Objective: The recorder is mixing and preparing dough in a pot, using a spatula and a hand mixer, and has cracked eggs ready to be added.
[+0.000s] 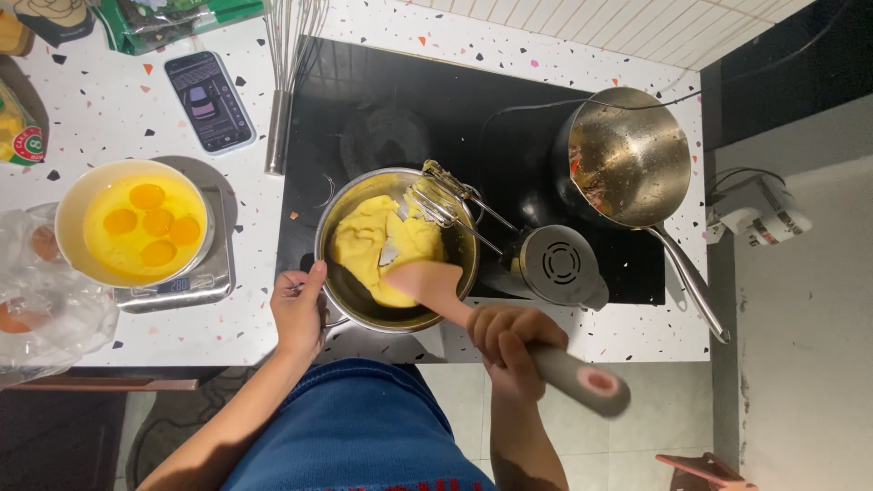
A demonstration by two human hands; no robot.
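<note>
A steel mixing bowl (338, 273) of thick yellow dough (368, 238) stands on the black cooktop's front edge. My left hand (297, 314) rests against the bowl's near-left rim, steadying it. My right hand (509, 344) is closed around the grey handle of a pink silicone spatula (427, 280), whose blade lies in the dough. A hand mixer (555, 265) lies on its side to the right, its dough-coated beaters (435, 195) resting over the bowl's far rim.
A white bowl of raw eggs (136, 223) sits on a kitchen scale (177, 289) at left. A phone (209, 100), a whisk (282, 100) and packets lie at the back. A used steel saucepan (627, 155) stands back right. A plastic bag (36, 300) is far left.
</note>
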